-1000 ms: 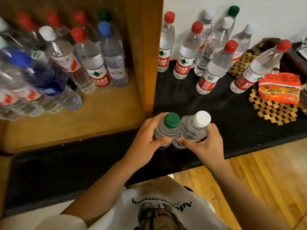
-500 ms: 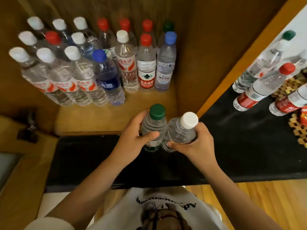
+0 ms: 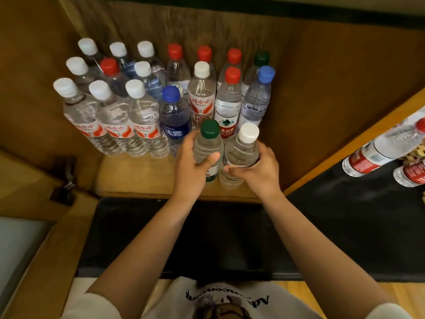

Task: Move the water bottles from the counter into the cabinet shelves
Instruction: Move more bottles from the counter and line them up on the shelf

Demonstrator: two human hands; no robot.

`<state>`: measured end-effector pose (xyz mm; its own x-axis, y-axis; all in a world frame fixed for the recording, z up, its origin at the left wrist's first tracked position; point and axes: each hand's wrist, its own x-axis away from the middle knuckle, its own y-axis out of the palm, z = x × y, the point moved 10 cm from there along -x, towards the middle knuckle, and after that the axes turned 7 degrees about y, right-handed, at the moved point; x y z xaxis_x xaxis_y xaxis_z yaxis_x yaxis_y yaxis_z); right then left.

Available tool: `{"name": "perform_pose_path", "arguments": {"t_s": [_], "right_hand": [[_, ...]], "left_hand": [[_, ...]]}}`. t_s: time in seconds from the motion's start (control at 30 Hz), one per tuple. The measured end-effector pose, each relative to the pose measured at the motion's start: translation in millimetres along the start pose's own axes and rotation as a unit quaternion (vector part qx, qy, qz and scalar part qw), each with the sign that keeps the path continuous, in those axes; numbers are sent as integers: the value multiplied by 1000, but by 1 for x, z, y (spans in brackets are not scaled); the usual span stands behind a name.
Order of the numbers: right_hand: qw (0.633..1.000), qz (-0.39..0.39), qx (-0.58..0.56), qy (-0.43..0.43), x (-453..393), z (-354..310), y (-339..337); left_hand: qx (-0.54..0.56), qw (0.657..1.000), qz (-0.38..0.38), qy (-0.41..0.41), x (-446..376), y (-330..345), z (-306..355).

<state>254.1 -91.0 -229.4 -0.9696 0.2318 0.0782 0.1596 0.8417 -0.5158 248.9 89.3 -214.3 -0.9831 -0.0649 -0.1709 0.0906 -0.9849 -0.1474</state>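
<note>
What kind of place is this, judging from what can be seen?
Probably a home or small storage corner, though I cannot be sure. A wooden cabinet shelf holds many water bottles, a black counter runs beside it, and wooden floor shows below.

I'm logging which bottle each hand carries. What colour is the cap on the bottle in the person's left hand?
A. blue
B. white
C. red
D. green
D: the left hand grips the green-capped bottle, while the right hand holds the white-capped bottle beside it, both over the front of the cabinet shelf.
</note>
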Motion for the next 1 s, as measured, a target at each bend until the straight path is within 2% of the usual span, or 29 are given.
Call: {"name": "perform_pose_path", "arguments": {"t_s": [0.47,0.6,0.7,0.87,1.0], "right_hand": [[996,32,-28,72,-59,-13,21],[996,26,-33,74,-63,-12,22],[996,23,-35,73,-63,-11,22],[997,17,-34,66,-63,-12,23],[997,17,-35,61,-61,-14,24]], "left_hand": [[-53,986,157,-13,-34,4,0],[22,977,207,-38,-28,3,-9],[42,975,212,-44,-21,5,-16],[0,963,259,-71,-10,-6,-19],[-3,961,262,-89,-8,-10,-28]]}}
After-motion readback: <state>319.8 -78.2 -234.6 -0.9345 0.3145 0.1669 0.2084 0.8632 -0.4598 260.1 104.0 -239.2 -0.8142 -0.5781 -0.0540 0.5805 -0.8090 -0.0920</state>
